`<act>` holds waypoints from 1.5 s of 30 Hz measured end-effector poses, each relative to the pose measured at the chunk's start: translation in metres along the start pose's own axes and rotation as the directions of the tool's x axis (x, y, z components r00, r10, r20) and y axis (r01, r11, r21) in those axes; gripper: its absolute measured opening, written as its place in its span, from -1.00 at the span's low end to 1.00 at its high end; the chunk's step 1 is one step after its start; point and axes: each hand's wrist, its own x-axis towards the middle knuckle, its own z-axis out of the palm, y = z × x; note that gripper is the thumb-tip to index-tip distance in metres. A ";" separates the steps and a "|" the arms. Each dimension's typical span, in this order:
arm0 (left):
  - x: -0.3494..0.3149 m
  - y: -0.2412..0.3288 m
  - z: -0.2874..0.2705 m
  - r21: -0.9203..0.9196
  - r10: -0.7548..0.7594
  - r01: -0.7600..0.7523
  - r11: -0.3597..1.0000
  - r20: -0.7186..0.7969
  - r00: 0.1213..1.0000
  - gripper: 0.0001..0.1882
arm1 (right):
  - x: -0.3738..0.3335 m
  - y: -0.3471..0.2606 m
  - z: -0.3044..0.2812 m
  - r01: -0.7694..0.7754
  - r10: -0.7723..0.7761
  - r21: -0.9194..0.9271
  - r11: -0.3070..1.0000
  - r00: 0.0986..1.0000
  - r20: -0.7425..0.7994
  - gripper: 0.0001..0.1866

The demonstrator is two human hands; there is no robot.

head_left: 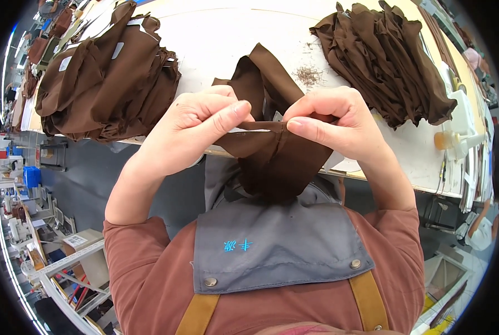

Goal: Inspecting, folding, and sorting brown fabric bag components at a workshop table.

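A dark brown fabric piece [283, 162] is held up in front of my apron, its lower part hanging below the table edge. My left hand [196, 125] pinches the edge of the cloth between thumb and curled fingers. On the other side my right hand [336, 120] pinches the same edge near a seam. The narrow strip of edge between the two hands is stretched nearly straight. Farther back, a folded part of the cloth rises over the tabletop. What lies beneath my curled fingers is hidden.
A heap of brown fabric [101, 84] with white labels sits on the left of the white table [216, 33]. Another brown pile [389, 61] lies on the right. Thread scraps [309, 75] are scattered between them. A bottle with yellowish liquid [447, 139] stands at the right edge.
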 end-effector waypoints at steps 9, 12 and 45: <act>-0.004 0.004 0.006 0.028 0.059 -0.058 0.998 -0.053 0.997 -0.89 | 0.003 -0.002 -0.002 -0.163 0.159 0.108 0.981 0.986 0.049 -0.88; -0.004 0.005 0.006 -0.010 0.015 -0.016 1.000 -0.061 0.998 -0.90 | 0.001 0.003 -0.002 -0.134 0.130 0.098 0.986 0.990 0.052 -0.84; 0.003 -0.010 0.020 -0.122 -0.136 0.125 0.985 -0.083 0.987 -0.88 | 0.004 0.009 -0.005 -0.160 0.154 0.123 0.979 0.987 0.054 -0.71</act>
